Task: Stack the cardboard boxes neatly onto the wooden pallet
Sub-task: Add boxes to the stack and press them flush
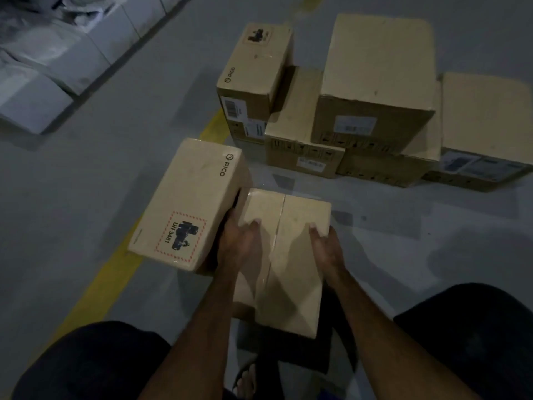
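Cardboard box clamped by left hand, right hand | fingers hidden behind sides

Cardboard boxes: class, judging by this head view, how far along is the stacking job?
Done: nothing visibly; no wooden pallet is in view. In hand: left hand and right hand grip the taped box. Left: the PICO box beside it and the floor pile.

Both hands on a taped box — left hand grips its left edge, right hand its right. Labelled box touches it on the left. More boxes stacked beyond on grey floor — yellow line underneath.
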A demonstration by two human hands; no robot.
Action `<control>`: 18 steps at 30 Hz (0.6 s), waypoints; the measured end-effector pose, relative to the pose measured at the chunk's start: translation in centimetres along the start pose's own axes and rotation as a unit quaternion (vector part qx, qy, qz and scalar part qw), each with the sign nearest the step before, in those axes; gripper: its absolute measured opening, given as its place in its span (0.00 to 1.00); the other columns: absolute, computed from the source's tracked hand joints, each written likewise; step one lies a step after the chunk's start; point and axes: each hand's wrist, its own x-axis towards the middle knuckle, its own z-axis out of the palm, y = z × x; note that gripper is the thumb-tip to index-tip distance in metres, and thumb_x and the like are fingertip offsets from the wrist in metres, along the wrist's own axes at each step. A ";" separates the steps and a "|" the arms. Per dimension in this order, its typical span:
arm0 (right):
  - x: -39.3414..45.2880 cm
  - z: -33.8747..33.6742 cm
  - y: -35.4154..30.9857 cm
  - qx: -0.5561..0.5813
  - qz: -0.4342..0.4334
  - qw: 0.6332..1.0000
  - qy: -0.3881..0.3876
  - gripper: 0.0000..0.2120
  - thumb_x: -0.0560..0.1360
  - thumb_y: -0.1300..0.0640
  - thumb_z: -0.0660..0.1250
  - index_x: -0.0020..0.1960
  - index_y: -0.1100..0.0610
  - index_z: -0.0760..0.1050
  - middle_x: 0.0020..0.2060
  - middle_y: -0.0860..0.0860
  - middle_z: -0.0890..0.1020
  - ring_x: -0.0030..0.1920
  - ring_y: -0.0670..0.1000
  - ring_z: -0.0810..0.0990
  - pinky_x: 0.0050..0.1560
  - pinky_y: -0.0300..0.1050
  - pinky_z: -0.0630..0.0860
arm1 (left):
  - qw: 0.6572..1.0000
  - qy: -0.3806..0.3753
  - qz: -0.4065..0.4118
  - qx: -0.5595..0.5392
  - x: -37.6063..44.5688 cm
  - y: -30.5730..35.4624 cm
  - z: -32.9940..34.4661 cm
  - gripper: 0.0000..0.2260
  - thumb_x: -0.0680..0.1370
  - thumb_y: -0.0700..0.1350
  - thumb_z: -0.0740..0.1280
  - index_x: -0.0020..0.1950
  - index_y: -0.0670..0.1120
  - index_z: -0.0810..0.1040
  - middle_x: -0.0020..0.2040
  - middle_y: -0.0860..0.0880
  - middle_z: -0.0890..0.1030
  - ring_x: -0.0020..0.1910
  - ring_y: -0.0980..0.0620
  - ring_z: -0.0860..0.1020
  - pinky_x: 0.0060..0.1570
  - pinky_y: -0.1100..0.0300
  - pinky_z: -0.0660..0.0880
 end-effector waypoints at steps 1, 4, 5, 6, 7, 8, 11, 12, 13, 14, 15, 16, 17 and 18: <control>-0.9 -0.1 0.3 0.009 -0.003 1.000 -0.003 0.29 0.81 0.36 0.62 0.75 0.52 0.69 0.69 0.55 0.78 0.67 0.61 0.77 0.68 0.63 0.75 | 1.000 -0.005 0.002 0.002 0.0 -0.2 -0.1 0.32 0.72 0.63 0.72 0.75 0.55 0.73 0.68 0.52 0.80 0.68 0.47 0.77 0.70 0.42 0.73; -3.5 -0.2 0.9 0.042 0.000 0.999 -0.005 0.26 0.82 0.38 0.64 0.74 0.51 0.70 0.67 0.53 0.79 0.67 0.59 0.77 0.69 0.63 0.74 | 1.000 -0.020 0.017 0.000 -0.3 -0.4 -0.7 0.28 0.75 0.59 0.73 0.74 0.52 0.75 0.67 0.51 0.81 0.66 0.48 0.78 0.68 0.45 0.74; -3.9 -0.2 0.9 0.055 -0.003 0.999 0.001 0.26 0.82 0.38 0.64 0.74 0.50 0.71 0.67 0.52 0.79 0.67 0.58 0.77 0.69 0.63 0.74 | 1.000 -0.025 0.014 0.001 -0.7 0.0 -0.9 0.27 0.76 0.58 0.73 0.73 0.51 0.75 0.66 0.51 0.81 0.66 0.48 0.79 0.67 0.47 0.74; -4.1 -0.1 1.1 0.068 -0.005 0.998 0.006 0.25 0.82 0.38 0.64 0.74 0.50 0.71 0.66 0.52 0.79 0.66 0.58 0.77 0.70 0.62 0.74 | 1.000 -0.030 0.008 0.002 -0.6 0.0 -0.9 0.26 0.77 0.58 0.73 0.72 0.50 0.76 0.65 0.51 0.82 0.65 0.48 0.79 0.65 0.50 0.74; -4.1 0.0 1.1 0.082 -0.007 0.997 0.010 0.25 0.82 0.39 0.64 0.73 0.50 0.71 0.66 0.52 0.79 0.66 0.58 0.77 0.70 0.62 0.73 | 0.999 -0.032 -0.002 0.001 -0.7 0.1 -0.9 0.26 0.77 0.58 0.73 0.72 0.49 0.76 0.64 0.50 0.82 0.65 0.47 0.79 0.62 0.52 0.73; -4.0 0.2 1.3 0.093 -0.011 0.996 0.014 0.24 0.81 0.39 0.65 0.73 0.50 0.72 0.66 0.52 0.80 0.66 0.57 0.77 0.70 0.62 0.73 | 1.000 -0.028 -0.006 -0.004 -0.7 0.0 -0.7 0.27 0.77 0.59 0.74 0.71 0.48 0.76 0.64 0.49 0.81 0.64 0.47 0.79 0.61 0.53 0.72; -3.9 0.5 1.5 0.110 -0.023 0.994 0.018 0.23 0.81 0.39 0.65 0.71 0.48 0.73 0.63 0.49 0.80 0.65 0.55 0.78 0.69 0.61 0.74 | 0.999 -0.017 -0.027 -0.004 -0.4 -0.3 -0.4 0.28 0.75 0.64 0.74 0.68 0.48 0.77 0.61 0.49 0.81 0.62 0.46 0.79 0.59 0.52 0.72; -3.9 0.5 1.6 0.110 -0.032 0.993 0.021 0.23 0.80 0.37 0.65 0.70 0.47 0.73 0.63 0.49 0.81 0.65 0.55 0.78 0.69 0.61 0.74 | 0.999 -0.016 -0.031 -0.003 -0.3 -0.3 -0.3 0.29 0.75 0.65 0.74 0.68 0.48 0.77 0.61 0.49 0.81 0.62 0.45 0.79 0.58 0.51 0.72; -3.9 0.5 1.7 0.108 -0.038 0.993 0.023 0.26 0.78 0.33 0.65 0.69 0.46 0.74 0.64 0.49 0.81 0.65 0.54 0.78 0.69 0.62 0.74 | 0.999 -0.017 -0.043 -0.002 -0.3 -0.2 -0.2 0.31 0.74 0.66 0.73 0.70 0.48 0.76 0.63 0.48 0.80 0.63 0.44 0.78 0.59 0.50 0.71; -3.7 0.5 2.1 0.106 -0.042 0.993 0.024 0.30 0.76 0.29 0.65 0.70 0.47 0.74 0.65 0.49 0.80 0.66 0.54 0.78 0.70 0.63 0.74 | 0.998 -0.020 -0.058 0.000 -0.5 -0.1 -0.2 0.33 0.74 0.67 0.73 0.72 0.48 0.74 0.66 0.47 0.79 0.65 0.43 0.77 0.61 0.48 0.71; -3.7 0.4 2.0 0.103 -0.041 0.994 0.020 0.35 0.74 0.27 0.65 0.72 0.47 0.73 0.66 0.49 0.80 0.67 0.55 0.77 0.70 0.65 0.73 | 0.997 -0.019 -0.077 0.005 -0.8 0.2 -0.2 0.35 0.74 0.67 0.72 0.74 0.48 0.72 0.68 0.46 0.78 0.67 0.42 0.76 0.64 0.46 0.70; -3.5 0.1 1.9 0.098 -0.033 0.995 0.008 0.36 0.74 0.27 0.65 0.74 0.48 0.72 0.67 0.49 0.80 0.68 0.55 0.77 0.71 0.65 0.72 | 0.996 -0.012 -0.088 0.015 -1.1 0.3 -0.2 0.37 0.74 0.68 0.72 0.75 0.49 0.71 0.70 0.45 0.77 0.69 0.41 0.75 0.66 0.44 0.69; -3.6 -0.3 1.2 0.093 -0.027 0.995 -0.010 0.34 0.76 0.30 0.66 0.75 0.49 0.71 0.68 0.50 0.79 0.69 0.56 0.76 0.71 0.65 0.72 | 0.995 -0.003 -0.097 0.031 -1.5 0.7 -0.3 0.38 0.74 0.69 0.71 0.76 0.49 0.70 0.71 0.45 0.76 0.70 0.40 0.73 0.68 0.43 0.68; -3.6 -0.8 0.4 0.086 -0.018 0.996 -0.027 0.30 0.78 0.35 0.67 0.75 0.50 0.71 0.68 0.51 0.79 0.69 0.56 0.76 0.71 0.63 0.72 | 0.994 0.004 -0.097 0.049 -2.1 1.2 -0.5 0.39 0.73 0.70 0.71 0.77 0.49 0.69 0.72 0.45 0.75 0.71 0.40 0.73 0.70 0.42 0.67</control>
